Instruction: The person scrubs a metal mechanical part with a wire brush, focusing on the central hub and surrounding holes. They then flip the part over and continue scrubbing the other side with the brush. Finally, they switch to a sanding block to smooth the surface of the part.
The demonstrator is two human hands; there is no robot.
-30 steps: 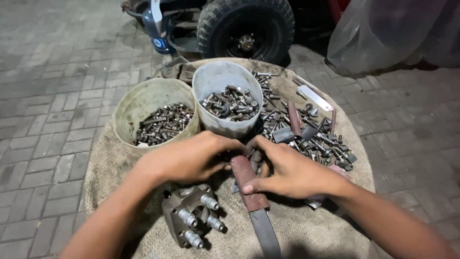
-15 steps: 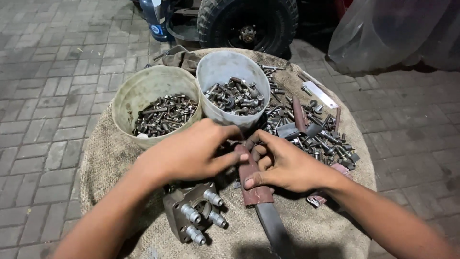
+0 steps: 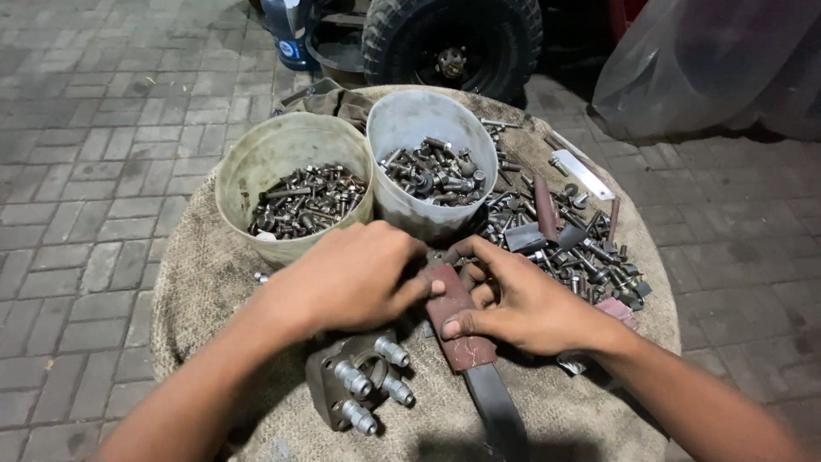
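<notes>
Burlap sacking covered the round work surface, and at its left rear stood a pale green plastic bucket holding steel bolts. Next to it, touching, was a grey-white plastic bucket with more bolts and nuts. In front of these the left hand lay palm down, its fingers curled toward the upper end of a rust-red flat metal bar; whether those fingers pinched the bar or only rested against it could not be told, since the back of the hand hid them. Just below that hand sat a dark cast metal block with four threaded fittings. The bar ran from between the two hands down toward the near edge. The right hand lay over the bar's right side, thumb pressed onto its top face and fingers curled around the far edge, gripping it. Loose bolts and small metal pieces lay scattered at the right.
</notes>
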